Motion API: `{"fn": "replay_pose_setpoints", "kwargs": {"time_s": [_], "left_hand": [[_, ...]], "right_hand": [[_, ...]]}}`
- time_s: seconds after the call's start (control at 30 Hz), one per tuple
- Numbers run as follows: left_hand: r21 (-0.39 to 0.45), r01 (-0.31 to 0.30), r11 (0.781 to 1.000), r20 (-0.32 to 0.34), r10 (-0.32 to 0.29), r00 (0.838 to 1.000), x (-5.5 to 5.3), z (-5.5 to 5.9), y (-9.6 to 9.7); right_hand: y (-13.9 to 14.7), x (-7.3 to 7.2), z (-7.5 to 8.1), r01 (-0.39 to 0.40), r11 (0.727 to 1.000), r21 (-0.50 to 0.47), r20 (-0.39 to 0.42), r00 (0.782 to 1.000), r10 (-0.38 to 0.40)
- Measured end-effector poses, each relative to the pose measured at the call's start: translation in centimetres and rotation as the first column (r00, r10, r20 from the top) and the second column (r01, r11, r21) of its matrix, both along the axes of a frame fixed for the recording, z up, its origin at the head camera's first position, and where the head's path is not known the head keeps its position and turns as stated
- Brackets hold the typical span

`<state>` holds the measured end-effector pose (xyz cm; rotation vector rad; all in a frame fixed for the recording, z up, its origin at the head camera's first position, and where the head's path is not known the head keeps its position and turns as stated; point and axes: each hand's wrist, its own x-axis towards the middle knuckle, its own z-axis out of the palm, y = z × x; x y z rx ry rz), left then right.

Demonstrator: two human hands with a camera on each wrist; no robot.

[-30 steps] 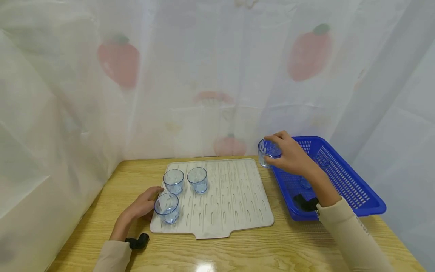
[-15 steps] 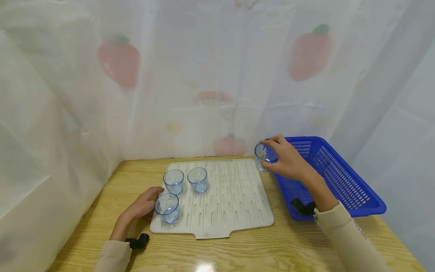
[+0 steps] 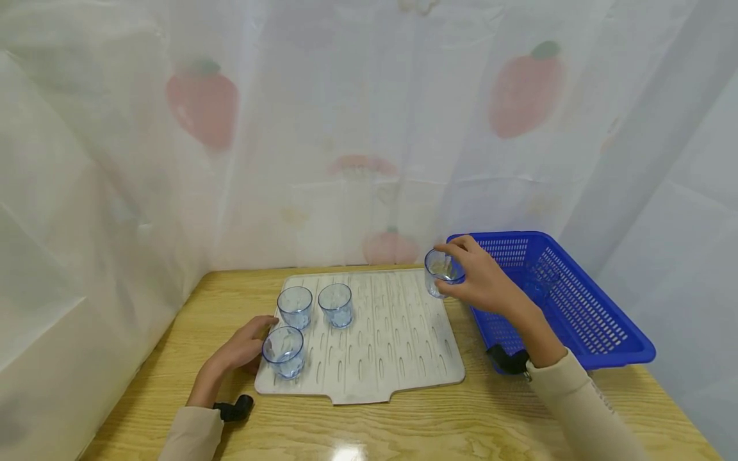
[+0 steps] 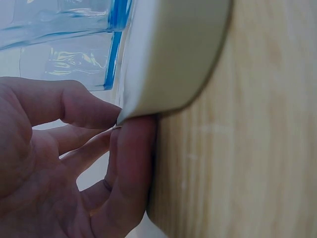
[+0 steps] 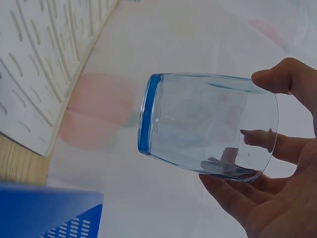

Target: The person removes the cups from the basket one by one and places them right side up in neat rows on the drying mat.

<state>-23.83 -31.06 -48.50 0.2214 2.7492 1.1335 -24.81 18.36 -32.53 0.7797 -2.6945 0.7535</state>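
In the head view, my right hand (image 3: 481,275) grips a clear blue-tinted drinking glass (image 3: 442,276) near its rim, with the glass upright over the far right corner of the pale drying mat (image 3: 398,346). The right wrist view shows thumb and fingers spread round the rim end of the glass (image 5: 208,124), its thick blue base apart from the mat (image 5: 39,64). My left hand (image 3: 245,346) pinches the left edge of the mat between thumb and finger, clearest in the left wrist view (image 4: 124,119). Three similar glasses stand on the mat's left part: front (image 3: 284,355), back left (image 3: 295,308) and back right (image 3: 336,307).
Right of the mat sits a blue perforated plastic basket (image 3: 625,330), its near left part behind my right arm. At least one glass (image 3: 539,288) lies inside it. A white curtain (image 3: 357,115) with fruit prints closes off the back of the wooden table (image 3: 415,422).
My right hand has moved left and slightly nearer with the glass, from the basket's left rim to the mat's far right corner. The left hand and the three standing glasses have stayed put.
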Motion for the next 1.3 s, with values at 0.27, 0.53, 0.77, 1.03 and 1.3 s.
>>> {"fn": "replay_pose_setpoints", "kwargs": {"time_s": [0.27, 0.53, 0.77, 1.03, 1.3], "left_hand": [[-0.003, 0.004, 1.000, -0.013, -0.004, 1.000, 0.1, 0.1, 0.0], [0.000, 0.003, 1.000, -0.007, -0.003, 1.000, 0.1, 0.0, 0.1], [-0.009, -0.001, 1.000, -0.012, 0.001, 1.000, 0.1, 0.0, 0.1], [-0.011, -0.002, 1.000, -0.016, 0.001, 1.000, 0.0, -0.1, 0.0], [-0.013, 0.000, 1.000, -0.016, 0.000, 1.000, 0.0, -0.1, 0.1]], "right_hand": [[-1.1, 0.5, -0.6, -0.018, 0.999, -0.038, 0.002, 1.000, 0.018], [-1.8, 0.9, -1.3, -0.038, 0.999, -0.039, -0.006, 0.999, 0.038], [-2.2, 1.0, -1.6, -0.033, 0.998, -0.044, -0.008, 0.999, 0.032], [-2.6, 1.2, -2.0, -0.048, 0.998, -0.052, -0.013, 0.999, 0.047], [-3.2, 1.3, -2.3, -0.074, 0.996, -0.058, -0.025, 0.997, 0.073]]}}
